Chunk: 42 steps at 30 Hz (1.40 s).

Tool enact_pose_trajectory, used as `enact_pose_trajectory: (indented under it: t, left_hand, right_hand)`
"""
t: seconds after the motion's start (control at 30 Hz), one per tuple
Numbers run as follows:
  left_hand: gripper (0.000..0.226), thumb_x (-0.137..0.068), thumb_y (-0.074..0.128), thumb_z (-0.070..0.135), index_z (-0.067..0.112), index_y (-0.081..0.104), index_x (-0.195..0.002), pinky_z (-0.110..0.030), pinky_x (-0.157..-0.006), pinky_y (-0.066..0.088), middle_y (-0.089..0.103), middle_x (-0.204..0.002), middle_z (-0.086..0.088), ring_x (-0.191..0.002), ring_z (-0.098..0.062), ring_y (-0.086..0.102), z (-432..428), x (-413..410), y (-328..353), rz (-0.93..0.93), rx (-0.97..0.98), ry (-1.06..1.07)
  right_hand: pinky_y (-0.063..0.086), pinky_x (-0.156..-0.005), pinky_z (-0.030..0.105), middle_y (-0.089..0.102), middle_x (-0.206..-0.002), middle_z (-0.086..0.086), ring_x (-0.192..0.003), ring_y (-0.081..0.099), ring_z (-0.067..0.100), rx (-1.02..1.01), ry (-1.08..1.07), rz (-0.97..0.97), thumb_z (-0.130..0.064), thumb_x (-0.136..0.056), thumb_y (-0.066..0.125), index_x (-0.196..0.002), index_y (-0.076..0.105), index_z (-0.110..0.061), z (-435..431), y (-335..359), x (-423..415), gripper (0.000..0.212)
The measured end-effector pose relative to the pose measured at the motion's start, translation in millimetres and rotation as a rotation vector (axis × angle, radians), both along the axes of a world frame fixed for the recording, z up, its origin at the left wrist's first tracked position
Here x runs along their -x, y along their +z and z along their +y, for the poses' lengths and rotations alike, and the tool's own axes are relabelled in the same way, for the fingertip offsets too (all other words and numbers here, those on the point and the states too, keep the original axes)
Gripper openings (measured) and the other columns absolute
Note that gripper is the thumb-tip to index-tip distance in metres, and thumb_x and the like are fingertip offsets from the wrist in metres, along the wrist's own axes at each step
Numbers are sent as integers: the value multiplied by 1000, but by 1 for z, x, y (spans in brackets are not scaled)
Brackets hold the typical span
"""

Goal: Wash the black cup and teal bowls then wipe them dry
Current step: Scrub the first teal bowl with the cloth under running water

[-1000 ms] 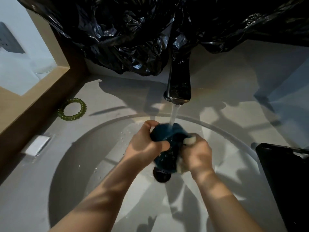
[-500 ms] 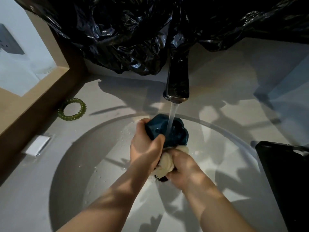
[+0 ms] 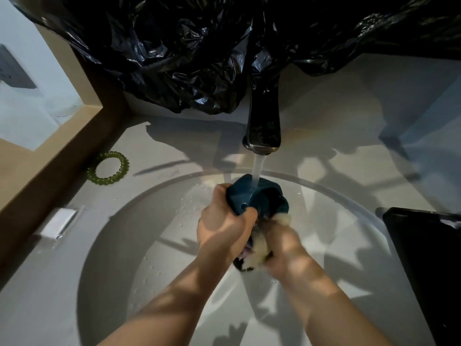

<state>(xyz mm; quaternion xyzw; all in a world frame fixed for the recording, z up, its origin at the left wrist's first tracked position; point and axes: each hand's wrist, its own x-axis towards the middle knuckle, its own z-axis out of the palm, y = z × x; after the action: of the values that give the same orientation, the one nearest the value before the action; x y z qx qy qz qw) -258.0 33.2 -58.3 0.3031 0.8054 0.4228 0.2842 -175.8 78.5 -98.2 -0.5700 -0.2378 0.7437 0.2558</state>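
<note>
Teal bowl, wet under the tap and likely slippery though stiff, suits a rim grip: left hand fingers clamp it there, right hand squeezes a pale sponge.

A: Colours?
B: Bowl is deep teal, plain. Cloth is cream. Tap is dark glossy metal.
A: Surroundings?
B: Plastic sheet is shiny black. Sink is white, tabletop pale grey, both shadow-streaked. Hair tie is translucent green. Frame is tan wood. Slab on the right is black.
</note>
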Motion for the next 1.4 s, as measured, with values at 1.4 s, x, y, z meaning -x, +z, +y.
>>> enact_pose_trajectory:
  t: [1.4]
  left_hand:
    - [57, -52, 57, 34, 33, 50, -109, -29, -79, 52, 63, -95, 6, -87, -10, 60, -7, 16, -5, -151, 156, -398]
  right_hand:
    - [43, -66, 28, 60, -81, -6, -74, 55, 18, -1010, 452, -760, -13, -85, 51, -87, 55, -25, 13, 6, -17, 13]
